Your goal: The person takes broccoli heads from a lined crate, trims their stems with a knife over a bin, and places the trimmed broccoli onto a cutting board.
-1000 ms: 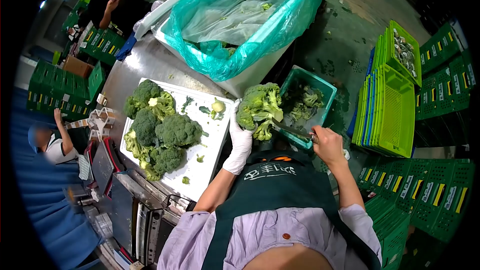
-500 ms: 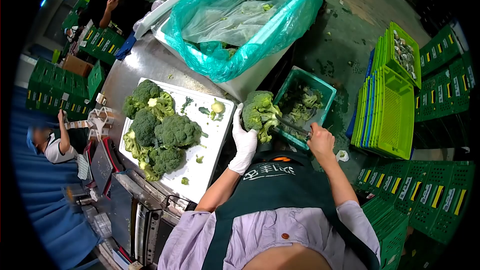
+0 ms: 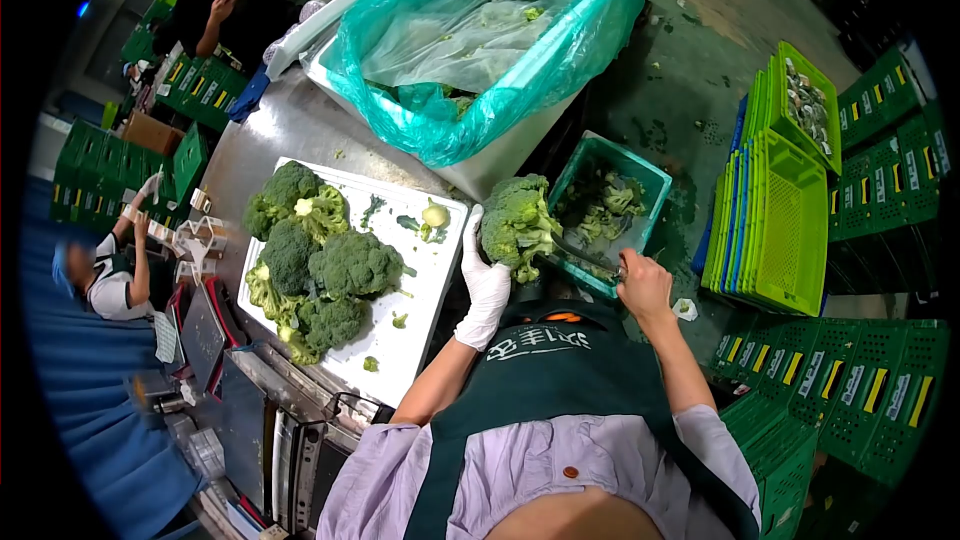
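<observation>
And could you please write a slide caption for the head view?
Gloved left hand holds a broccoli head, bare right hand a knife, beside a white tray with more broccoli.

Setting: reads as a vegetable packing or sorting room. Evidence: labelled green crates [image 3: 870,385] stacked high at right, lime-green baskets [image 3: 785,240] stacked nearby. Metal worktable [image 3: 265,135] carries a white tray [image 3: 410,310] of broccoli [image 3: 355,260]; white box [image 3: 490,170] adjacent, lined with a teal plastic bag [image 3: 425,140]. Plastic tub [image 3: 657,202] contains green trimmings. Floor [image 3: 690,70] hard, dark-patched, scraps scattered. Wearer's apron [image 3: 550,375] bears printed characters. Capped person [image 3: 112,290] at left, near more crates.
</observation>
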Available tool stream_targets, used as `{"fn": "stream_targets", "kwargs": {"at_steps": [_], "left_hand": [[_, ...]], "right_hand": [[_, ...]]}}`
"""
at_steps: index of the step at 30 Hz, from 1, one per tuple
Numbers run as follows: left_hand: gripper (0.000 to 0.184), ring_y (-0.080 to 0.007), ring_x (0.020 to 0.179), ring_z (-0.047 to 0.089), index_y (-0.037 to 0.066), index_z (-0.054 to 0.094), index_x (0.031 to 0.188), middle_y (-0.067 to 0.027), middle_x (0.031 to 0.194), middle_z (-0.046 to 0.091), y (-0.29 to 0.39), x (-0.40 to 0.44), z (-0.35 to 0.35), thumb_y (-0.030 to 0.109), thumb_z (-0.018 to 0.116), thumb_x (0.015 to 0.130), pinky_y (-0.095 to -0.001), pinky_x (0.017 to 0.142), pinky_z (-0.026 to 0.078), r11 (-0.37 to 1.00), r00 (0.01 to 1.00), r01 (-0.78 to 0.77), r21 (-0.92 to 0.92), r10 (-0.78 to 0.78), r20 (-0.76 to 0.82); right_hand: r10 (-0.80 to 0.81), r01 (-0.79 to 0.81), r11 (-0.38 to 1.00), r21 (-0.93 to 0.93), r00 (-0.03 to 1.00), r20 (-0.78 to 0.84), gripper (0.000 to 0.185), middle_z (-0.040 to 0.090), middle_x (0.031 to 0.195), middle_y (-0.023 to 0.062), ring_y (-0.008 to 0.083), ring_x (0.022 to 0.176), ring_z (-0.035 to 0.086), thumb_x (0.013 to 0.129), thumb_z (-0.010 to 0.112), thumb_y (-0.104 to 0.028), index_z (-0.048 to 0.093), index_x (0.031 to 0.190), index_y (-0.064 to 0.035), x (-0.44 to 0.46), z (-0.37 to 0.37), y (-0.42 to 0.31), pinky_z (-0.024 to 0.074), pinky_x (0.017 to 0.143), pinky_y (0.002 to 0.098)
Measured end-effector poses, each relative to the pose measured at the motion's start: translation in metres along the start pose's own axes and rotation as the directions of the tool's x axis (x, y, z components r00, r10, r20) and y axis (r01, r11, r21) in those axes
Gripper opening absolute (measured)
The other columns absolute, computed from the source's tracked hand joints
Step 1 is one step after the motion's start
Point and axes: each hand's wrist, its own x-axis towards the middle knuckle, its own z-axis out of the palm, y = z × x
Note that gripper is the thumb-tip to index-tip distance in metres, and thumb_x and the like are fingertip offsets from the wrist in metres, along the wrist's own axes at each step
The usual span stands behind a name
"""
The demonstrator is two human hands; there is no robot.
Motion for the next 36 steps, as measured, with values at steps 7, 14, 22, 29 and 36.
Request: {"fn": "stream_targets", "kwargs": {"at_steps": [7, 14, 22, 29, 36], "left_hand": [[0.068, -0.0216, 0.119, 0.045, 0.001, 0.040, 0.132, -0.0132, 0.129, 0.046, -0.015, 0.001, -0.004, -0.017, 0.049, 0.067, -0.0317, 0.102, 0.036, 0.994, 0.998, 0.009, 0.104, -0.002, -0.066], [0.064, -0.0201, 0.113, 0.052, -0.001, 0.043, 0.130, -0.0136, 0.125, 0.051, 0.007, 0.008, -0.010, -0.013, 0.056, 0.069, -0.0294, 0.096, 0.042, 0.975, 0.975, 0.223, 0.001, -0.223, -0.019], [0.079, -0.0212, 0.117, 0.050, 0.002, 0.041, 0.134, -0.0123, 0.130, 0.048, 0.008, 0.013, -0.008, -0.023, 0.049, 0.060, -0.0299, 0.098, 0.042, 0.942, 0.938, 0.334, -0.025, -0.330, 0.104], [0.075, -0.0245, 0.114, 0.052, 0.000, 0.041, 0.133, -0.0156, 0.127, 0.050, -0.004, 0.022, -0.005, -0.022, 0.048, 0.061, -0.0317, 0.095, 0.044, 0.919, 0.917, 0.395, 0.016, -0.395, 0.047], [0.076, -0.0269, 0.116, 0.050, -0.001, 0.042, 0.132, -0.0149, 0.128, 0.049, 0.006, 0.026, -0.012, -0.022, 0.046, 0.060, -0.0332, 0.096, 0.044, 0.866, 0.866, 0.495, -0.064, -0.486, 0.121]], "right_hand": [[0.242, -0.222, 0.962, -0.161, 0.963, 0.117, 0.019, 0.062, 0.071, 0.0153, 0.0364, 0.067, 0.061, 0.070, 0.063, -0.005, 0.057, 0.088, -0.0046, -0.002, 0.022, -0.004, 0.0460, 0.054, 0.0459], [0.506, -0.448, 0.819, -0.357, 0.859, 0.083, 0.021, 0.062, 0.070, 0.0209, 0.0383, 0.063, 0.063, 0.074, 0.060, -0.007, 0.056, 0.094, -0.0023, -0.002, 0.046, 0.055, 0.0507, 0.053, 0.0475], [-0.070, 0.068, 0.997, 0.044, 0.996, 0.048, 0.020, 0.062, 0.071, 0.0133, 0.0322, 0.066, 0.062, 0.071, 0.064, -0.005, 0.058, 0.090, -0.0075, -0.011, 0.000, 0.012, 0.0485, 0.056, 0.0413], [0.036, -0.035, 0.993, -0.111, 0.999, 0.003, 0.019, 0.058, 0.066, 0.0104, 0.0296, 0.066, 0.060, 0.062, 0.062, -0.001, 0.053, 0.078, -0.0055, -0.011, -0.001, -0.006, 0.0468, 0.053, 0.0404], [-0.010, 0.012, 1.000, 0.029, 0.998, -0.069, 0.016, 0.060, 0.067, 0.0102, 0.0299, 0.065, 0.061, 0.066, 0.060, -0.001, 0.057, 0.080, -0.0066, -0.009, -0.004, -0.003, 0.0465, 0.052, 0.0409]]}}
